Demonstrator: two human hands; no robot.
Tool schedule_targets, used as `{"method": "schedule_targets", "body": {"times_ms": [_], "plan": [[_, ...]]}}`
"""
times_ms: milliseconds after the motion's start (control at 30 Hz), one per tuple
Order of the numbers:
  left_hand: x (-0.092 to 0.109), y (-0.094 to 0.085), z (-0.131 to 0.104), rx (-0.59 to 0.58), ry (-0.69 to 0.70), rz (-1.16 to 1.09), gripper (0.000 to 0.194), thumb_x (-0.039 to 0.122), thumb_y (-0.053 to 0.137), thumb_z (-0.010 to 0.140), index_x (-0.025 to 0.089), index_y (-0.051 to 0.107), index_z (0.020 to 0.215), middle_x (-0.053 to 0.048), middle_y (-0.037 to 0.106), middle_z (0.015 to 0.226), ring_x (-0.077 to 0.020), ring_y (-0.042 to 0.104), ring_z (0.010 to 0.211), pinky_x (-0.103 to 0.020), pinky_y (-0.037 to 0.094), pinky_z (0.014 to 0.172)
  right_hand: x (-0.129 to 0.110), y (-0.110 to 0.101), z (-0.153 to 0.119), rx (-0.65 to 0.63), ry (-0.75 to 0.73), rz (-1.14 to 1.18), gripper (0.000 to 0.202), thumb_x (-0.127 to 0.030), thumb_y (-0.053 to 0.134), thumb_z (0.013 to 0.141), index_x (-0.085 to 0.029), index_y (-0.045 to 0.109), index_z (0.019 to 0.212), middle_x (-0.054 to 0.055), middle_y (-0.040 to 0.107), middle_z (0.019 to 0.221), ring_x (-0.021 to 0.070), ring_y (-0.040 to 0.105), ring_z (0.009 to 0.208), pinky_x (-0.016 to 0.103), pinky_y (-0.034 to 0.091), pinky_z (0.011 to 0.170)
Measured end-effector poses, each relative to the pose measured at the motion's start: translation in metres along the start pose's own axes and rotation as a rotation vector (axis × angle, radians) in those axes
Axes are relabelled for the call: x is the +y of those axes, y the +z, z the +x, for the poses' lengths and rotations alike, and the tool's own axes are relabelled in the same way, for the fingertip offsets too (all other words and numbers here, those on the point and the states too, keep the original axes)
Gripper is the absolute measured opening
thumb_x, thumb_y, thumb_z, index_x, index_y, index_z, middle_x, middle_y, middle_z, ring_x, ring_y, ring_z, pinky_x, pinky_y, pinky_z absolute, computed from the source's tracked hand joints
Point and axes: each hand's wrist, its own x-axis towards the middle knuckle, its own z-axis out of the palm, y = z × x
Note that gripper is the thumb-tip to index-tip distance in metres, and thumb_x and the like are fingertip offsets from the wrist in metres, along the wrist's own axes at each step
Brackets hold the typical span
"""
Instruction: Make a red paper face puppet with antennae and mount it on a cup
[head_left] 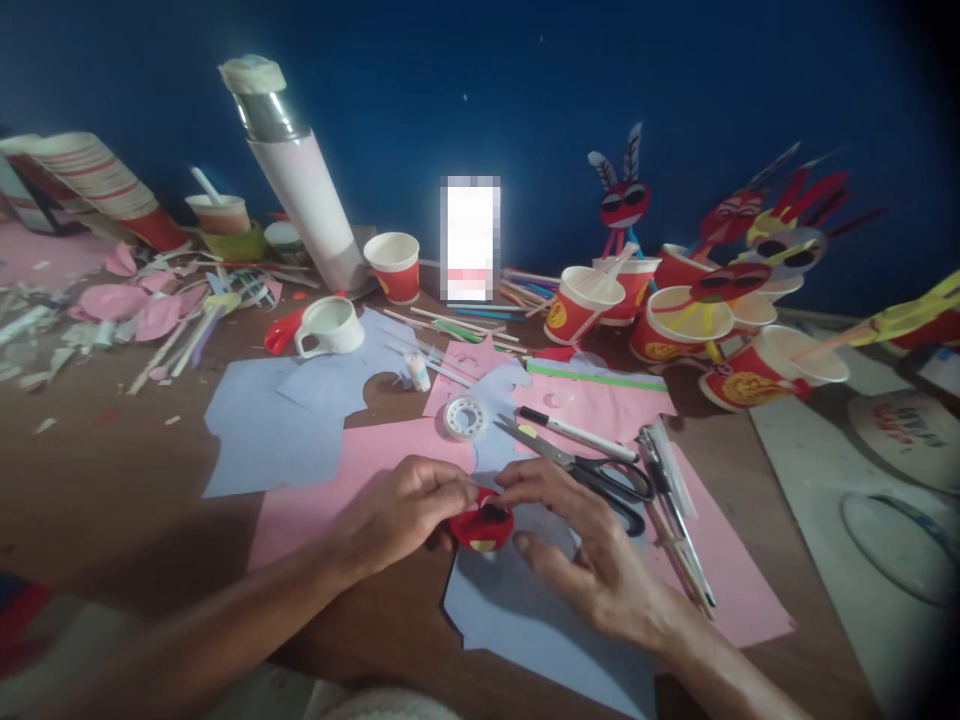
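A small red paper face [469,532] with dark and pale yellow patches is pinched between the fingers and thumb of my left hand [420,508]. My right hand [592,560] reaches in from the other side. Its fingertips touch the face's upper edge near a dark patch, while the thumb stays apart below. Beneath both hands lie blue paper [540,620] and pink paper [382,460]. Black-handled scissors [574,462] lie just beyond my right hand, alongside a black-and-white marker [577,433]. A white tape roll [464,418] rests ahead of the face.
Paper cups [585,303] line the back right, some bearing colourful paper figures [624,205]. A tall white flask [304,195] stands at the back left near a white mug [330,328]. Paper scraps [112,303] cover the left. A lit, blurred screen [470,240] stands by the wall.
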Motion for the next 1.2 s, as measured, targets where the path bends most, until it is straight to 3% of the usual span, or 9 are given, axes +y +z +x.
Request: {"method": "schedule_targets", "body": {"times_ms": [100, 200, 300, 467, 700, 967, 1200], "plan": [[0.002, 0.002, -0.003, 0.025, 0.052, 0.111, 0.03, 0.038, 0.052, 0.083, 0.014, 0.063, 0.069, -0.001, 0.059, 0.06, -0.0129, 0.054, 0.053, -0.023, 0.041, 0.052, -0.001, 0.0, 0.002, 0.074, 0.122, 0.112, 0.015, -0.019, 0.051, 0.088, -0.021, 0.063, 0.096, 0.005, 0.065, 0.104, 0.0181, 0.059, 0.1, 0.029, 0.046, 0.085], [0.002, 0.005, -0.007, 0.06, 0.104, 0.221, 0.03, 0.038, 0.051, 0.085, 0.015, 0.065, 0.073, -0.001, 0.059, 0.063, -0.014, 0.053, 0.059, -0.023, 0.039, 0.054, -0.002, 0.003, 0.005, 0.134, 0.31, 0.149, 0.02, -0.03, 0.047, 0.093, -0.02, 0.063, 0.088, 0.002, 0.064, 0.083, 0.015, 0.058, 0.077, 0.025, 0.044, 0.066], [0.001, 0.007, -0.01, 0.058, 0.124, 0.298, 0.031, 0.039, 0.049, 0.086, 0.015, 0.062, 0.07, 0.001, 0.053, 0.061, -0.013, 0.048, 0.058, -0.022, 0.035, 0.052, -0.002, 0.007, 0.006, 0.065, 0.421, 0.176, 0.023, -0.036, 0.05, 0.09, -0.018, 0.061, 0.082, -0.001, 0.059, 0.071, 0.0124, 0.05, 0.063, 0.024, 0.038, 0.056], [0.005, 0.01, -0.011, 0.037, 0.164, 0.369, 0.032, 0.034, 0.043, 0.089, 0.017, 0.047, 0.062, 0.004, 0.037, 0.057, -0.01, 0.033, 0.054, -0.022, 0.026, 0.049, -0.003, 0.011, 0.009, -0.027, 0.513, 0.188, 0.024, -0.036, 0.054, 0.084, -0.017, 0.055, 0.069, -0.004, 0.049, 0.061, 0.0098, 0.04, 0.056, 0.023, 0.031, 0.052], [0.014, 0.009, -0.012, 0.018, 0.119, 0.409, 0.028, 0.034, 0.043, 0.089, 0.017, 0.051, 0.066, 0.003, 0.044, 0.061, -0.0108, 0.039, 0.057, -0.022, 0.03, 0.052, -0.004, 0.011, 0.008, -0.067, 0.53, 0.213, 0.021, -0.031, 0.056, 0.082, -0.017, 0.054, 0.067, -0.005, 0.046, 0.058, 0.0083, 0.037, 0.054, 0.022, 0.028, 0.049], [0.01, 0.006, -0.005, -0.027, 0.009, 0.223, 0.031, 0.043, 0.05, 0.083, 0.016, 0.06, 0.074, -0.001, 0.058, 0.062, -0.0142, 0.053, 0.058, -0.024, 0.041, 0.055, 0.001, 0.012, 0.006, -0.061, 0.54, 0.292, 0.025, -0.034, 0.056, 0.084, -0.018, 0.05, 0.065, -0.006, 0.044, 0.058, 0.0078, 0.036, 0.053, 0.021, 0.029, 0.049], [0.015, 0.003, -0.005, -0.115, -0.037, 0.141, 0.024, 0.038, 0.054, 0.082, 0.015, 0.061, 0.08, -0.003, 0.062, 0.069, -0.014, 0.055, 0.062, -0.025, 0.044, 0.058, -0.001, 0.012, 0.006, -0.05, 0.522, 0.261, 0.026, -0.034, 0.054, 0.086, -0.018, 0.049, 0.065, -0.006, 0.044, 0.058, 0.0079, 0.037, 0.054, 0.02, 0.031, 0.049]]}}
